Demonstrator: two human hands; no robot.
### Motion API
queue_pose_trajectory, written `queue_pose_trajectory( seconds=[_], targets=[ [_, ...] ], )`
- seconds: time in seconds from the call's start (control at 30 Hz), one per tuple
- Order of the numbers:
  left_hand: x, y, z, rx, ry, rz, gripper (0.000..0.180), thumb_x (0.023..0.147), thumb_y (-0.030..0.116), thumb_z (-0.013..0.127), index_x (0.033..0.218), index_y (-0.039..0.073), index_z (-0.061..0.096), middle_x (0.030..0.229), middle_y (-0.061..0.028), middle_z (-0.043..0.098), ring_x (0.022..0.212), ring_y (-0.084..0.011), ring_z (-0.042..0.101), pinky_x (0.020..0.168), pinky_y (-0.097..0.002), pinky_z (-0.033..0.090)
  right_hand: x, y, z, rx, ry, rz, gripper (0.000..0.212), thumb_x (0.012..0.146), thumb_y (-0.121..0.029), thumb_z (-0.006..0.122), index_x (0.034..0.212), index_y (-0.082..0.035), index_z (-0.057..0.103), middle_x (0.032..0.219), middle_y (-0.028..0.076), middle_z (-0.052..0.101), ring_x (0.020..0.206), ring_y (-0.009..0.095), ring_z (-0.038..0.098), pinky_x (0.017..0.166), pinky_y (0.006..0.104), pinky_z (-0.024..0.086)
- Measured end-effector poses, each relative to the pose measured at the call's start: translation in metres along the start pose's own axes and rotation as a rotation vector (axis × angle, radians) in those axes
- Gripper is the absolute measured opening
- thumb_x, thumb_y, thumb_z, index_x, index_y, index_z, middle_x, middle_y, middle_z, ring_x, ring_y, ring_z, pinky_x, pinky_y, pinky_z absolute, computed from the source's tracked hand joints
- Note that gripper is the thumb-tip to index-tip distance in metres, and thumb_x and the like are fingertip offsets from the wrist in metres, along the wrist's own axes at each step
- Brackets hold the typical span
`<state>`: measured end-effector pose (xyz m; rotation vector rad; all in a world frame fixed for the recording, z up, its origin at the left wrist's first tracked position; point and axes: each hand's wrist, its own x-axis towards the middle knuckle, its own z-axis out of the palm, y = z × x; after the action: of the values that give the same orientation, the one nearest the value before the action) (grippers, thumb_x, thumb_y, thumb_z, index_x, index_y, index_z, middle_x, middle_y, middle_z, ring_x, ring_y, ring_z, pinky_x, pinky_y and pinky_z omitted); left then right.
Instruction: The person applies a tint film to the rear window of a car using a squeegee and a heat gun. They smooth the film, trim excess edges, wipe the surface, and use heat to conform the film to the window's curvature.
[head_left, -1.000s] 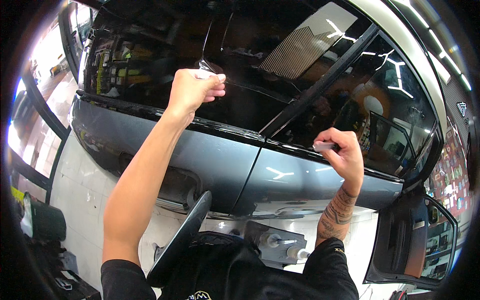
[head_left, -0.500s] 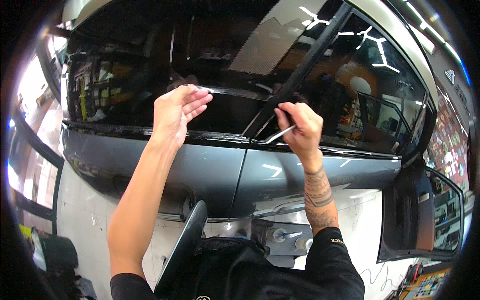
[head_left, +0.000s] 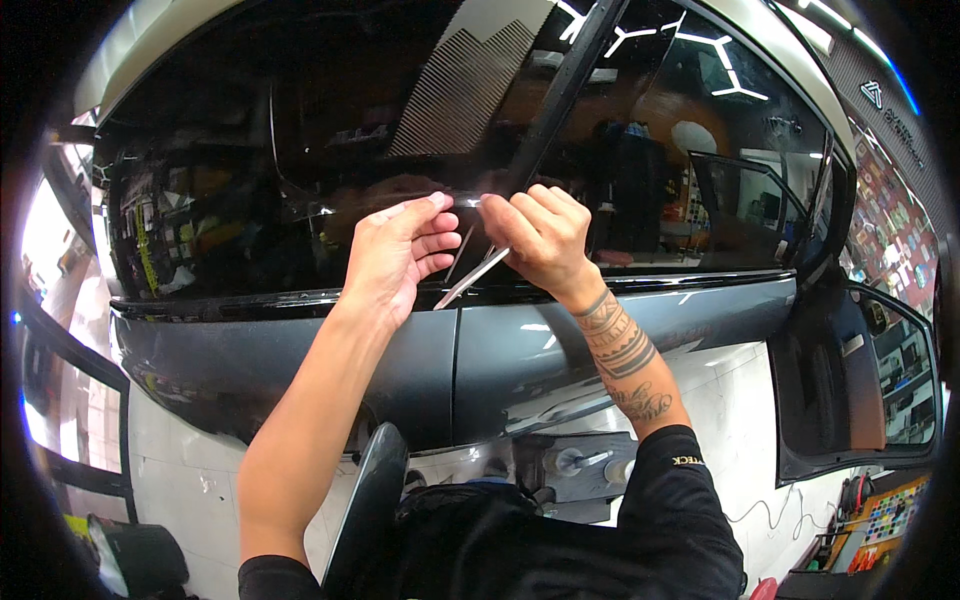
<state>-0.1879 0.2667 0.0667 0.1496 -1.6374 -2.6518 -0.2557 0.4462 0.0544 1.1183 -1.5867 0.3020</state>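
Observation:
Just in front of the dark car window [head_left: 350,240], my left hand [head_left: 393,255] pinches a thin, clear, shiny strip [head_left: 467,202] between thumb and forefinger. The strip spans the short gap to my right hand [head_left: 540,235], whose thumb and forefinger meet its other end. Also in my right fist is a slim, pale, stick-like tool [head_left: 474,277]. Its free end slants down and left, over the black trim [head_left: 370,293] below the window. The tool's other end is hidden in my palm.
Grey car doors [head_left: 400,360] meet at a vertical seam under my hands. A dark wing mirror [head_left: 375,490] juts toward me at lower left. An open car door [head_left: 830,380] stands at right. Below is a dark stand [head_left: 590,480] with a bottle and a tub.
My hands have come together, and the stretch of strip between them is shorter. My right hand has moved left and turned, tool still in it; the view has shifted slightly.

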Motion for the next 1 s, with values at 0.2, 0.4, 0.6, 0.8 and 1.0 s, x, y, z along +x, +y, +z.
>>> queue_pose_trajectory(
  seconds=[0.2,0.4,0.6,0.8,1.0],
  targets=[
    [0.006,-0.009,0.007,0.008,-0.013,0.022,0.020,0.088,0.021,0.070,0.095,0.002,0.067,0.076,-0.0042,0.066,0.063,-0.0108,0.062,0.057,-0.0233,0.049,-0.004,0.006,0.001,0.033,-0.006,-0.035,0.020,0.071,-0.012,0.069,0.089,-0.005,0.065,0.065,0.000,0.050,0.056,0.015,0.049,0.049,0.0305,0.036],
    [0.009,-0.014,0.012,0.056,-0.019,0.046,0.019,0.088,0.021,0.070,0.093,0.003,0.069,0.073,-0.0040,0.065,0.061,-0.0102,0.061,0.055,-0.0227,0.048,-0.003,0.008,0.002,0.086,-0.004,-0.029,0.021,0.071,-0.012,0.069,0.090,-0.005,0.066,0.065,0.000,0.051,0.056,0.015,0.049,0.048,0.0304,0.036],
    [0.012,-0.020,0.015,0.004,-0.025,0.086,0.019,0.088,0.020,0.069,0.093,0.001,0.069,0.071,-0.0033,0.063,0.057,-0.0097,0.059,0.053,-0.0221,0.047,-0.004,0.011,0.001,0.118,-0.001,-0.011,0.023,0.070,-0.014,0.068,0.091,-0.005,0.066,0.064,-0.001,0.051,0.055,0.015,0.049,0.048,0.0297,0.036],
    [0.014,-0.026,0.021,-0.018,-0.001,0.130,0.020,0.089,0.019,0.069,0.094,0.000,0.068,0.069,-0.0035,0.063,0.054,-0.0093,0.058,0.050,-0.0217,0.047,-0.002,0.013,0.002,0.116,-0.005,-0.031,0.025,0.068,-0.015,0.068,0.091,-0.004,0.067,0.065,-0.001,0.051,0.055,0.015,0.048,0.048,0.0291,0.035],
    [0.015,-0.024,0.024,0.037,0.031,0.154,0.019,0.089,0.018,0.069,0.093,-0.001,0.069,0.067,-0.0044,0.063,0.052,-0.0095,0.059,0.048,-0.0215,0.047,-0.004,0.017,0.000,0.093,-0.028,-0.042,0.028,0.066,-0.016,0.069,0.092,-0.005,0.067,0.067,-0.001,0.053,0.056,0.014,0.049,0.049,0.0289,0.037]
  ],
)
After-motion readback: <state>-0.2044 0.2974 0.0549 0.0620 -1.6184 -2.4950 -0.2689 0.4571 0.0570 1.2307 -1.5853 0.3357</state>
